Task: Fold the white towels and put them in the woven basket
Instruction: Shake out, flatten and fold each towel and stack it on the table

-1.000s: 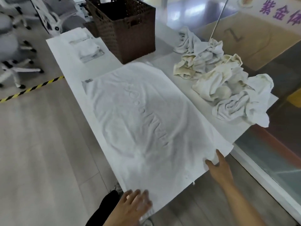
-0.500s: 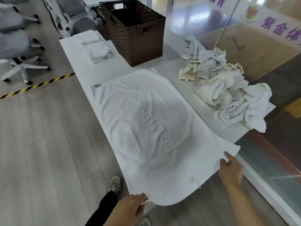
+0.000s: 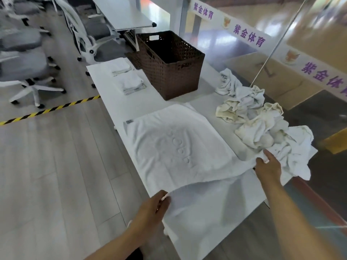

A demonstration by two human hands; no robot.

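- The white bench point(image 3: 116, 102) runs from the near edge of the view away to the far side, and it carries all the towels and the basket.
- The large white towel point(image 3: 174, 145) lies spread on the bench in the middle; its far part is flat with raised letters on it, and its near edge is lifted up and turned over toward the far side.
- The woven basket point(image 3: 172, 72) is dark brown and stands upright on the bench beyond the far edge of the spread towel, near it but not touching.
- The pile of crumpled towels point(image 3: 262, 128) lies on the right side of the bench, just beside the spread towel.
- Two folded towels point(image 3: 127, 77) lie on the far left part of the bench, to the left of the basket.
- The left hand point(image 3: 150, 209) pinches the near left corner of the large towel, with the fingers curled on the cloth, and holds it above the bench.
- The right hand point(image 3: 268, 166) grips the near right corner of the same towel, close against the pile of crumpled towels.
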